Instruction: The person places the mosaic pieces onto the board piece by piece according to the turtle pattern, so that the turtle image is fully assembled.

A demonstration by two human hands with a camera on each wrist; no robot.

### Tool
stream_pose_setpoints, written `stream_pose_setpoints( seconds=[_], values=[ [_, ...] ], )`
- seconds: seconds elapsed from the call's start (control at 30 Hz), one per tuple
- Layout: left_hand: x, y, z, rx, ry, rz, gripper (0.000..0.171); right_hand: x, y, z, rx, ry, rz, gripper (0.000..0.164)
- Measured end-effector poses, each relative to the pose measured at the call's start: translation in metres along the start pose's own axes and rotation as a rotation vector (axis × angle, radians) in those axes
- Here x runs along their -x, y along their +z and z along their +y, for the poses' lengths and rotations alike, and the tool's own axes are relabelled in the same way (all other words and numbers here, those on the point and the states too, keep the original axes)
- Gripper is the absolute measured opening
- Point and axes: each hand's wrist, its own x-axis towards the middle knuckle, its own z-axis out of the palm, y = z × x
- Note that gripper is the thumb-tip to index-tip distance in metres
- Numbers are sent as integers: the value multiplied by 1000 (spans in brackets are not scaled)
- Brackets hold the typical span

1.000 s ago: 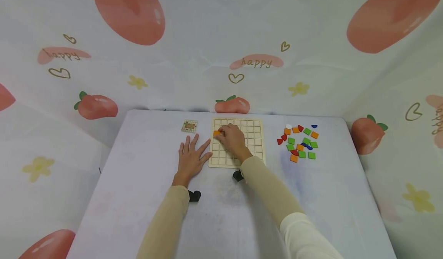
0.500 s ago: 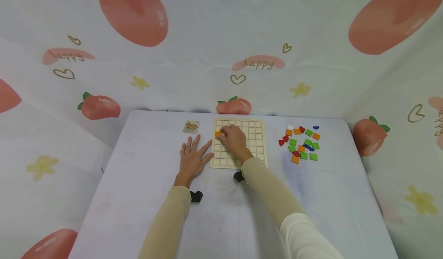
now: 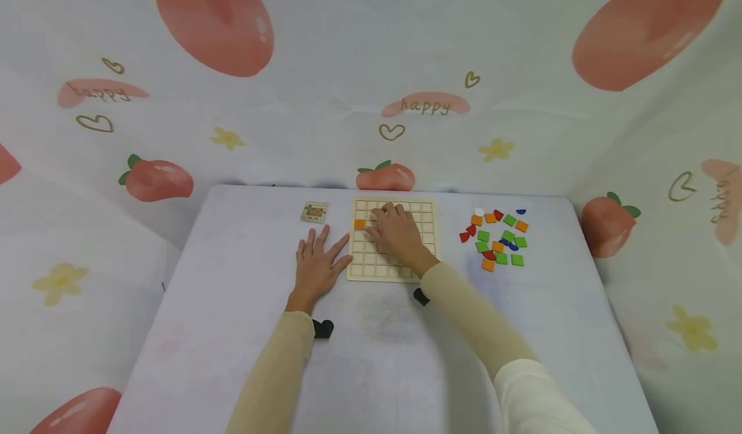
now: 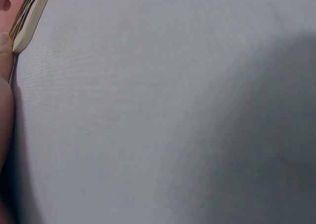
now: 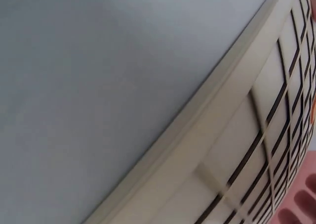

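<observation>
A wooden grid board (image 3: 364,277) lies on the table, and its raised rim fills much of the right wrist view. An orange square tile (image 3: 360,225) sits in a cell of its leftmost column. Just right of that tile, my right hand (image 3: 400,235) hovers over or rests on the board; its fingers are loosely bent, with nothing seen between them. My left hand (image 3: 315,268) lies palm down beside the board, fingers spread, thumb and index finger at the left edge. In the left wrist view only part of the thumb (image 4: 5,61) shows near a board corner.
A small printed pattern card (image 3: 314,212) lies behind the left hand. Right of the board are scattered loose pieces: green squares (image 3: 501,259), orange squares (image 3: 488,265), red wedges (image 3: 464,236), blue half-rounds (image 3: 520,211) and a white piece (image 3: 478,212). A printed cloth (image 3: 324,99) hangs behind.
My right hand has let go of the orange tile and moved slightly right, leaving the tile in the left column. My left hand stays by the board's edge.
</observation>
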Motion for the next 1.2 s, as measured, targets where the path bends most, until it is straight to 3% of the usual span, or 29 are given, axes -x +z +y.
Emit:
stream_pose_setpoints(
  seconds=[0.37, 0.9, 1.2],
  values=[
    [0, -1, -3, 11, 1, 8, 61, 19, -2, 35, 56, 82, -39, 86],
    [-1, -5, -2, 23, 11, 24, 61, 61, -7, 96, -18, 199, -15, 87],
    [2, -3, 1, 45, 4, 10, 61, 85, -12, 130, 7, 248, -23, 85]
  ],
)
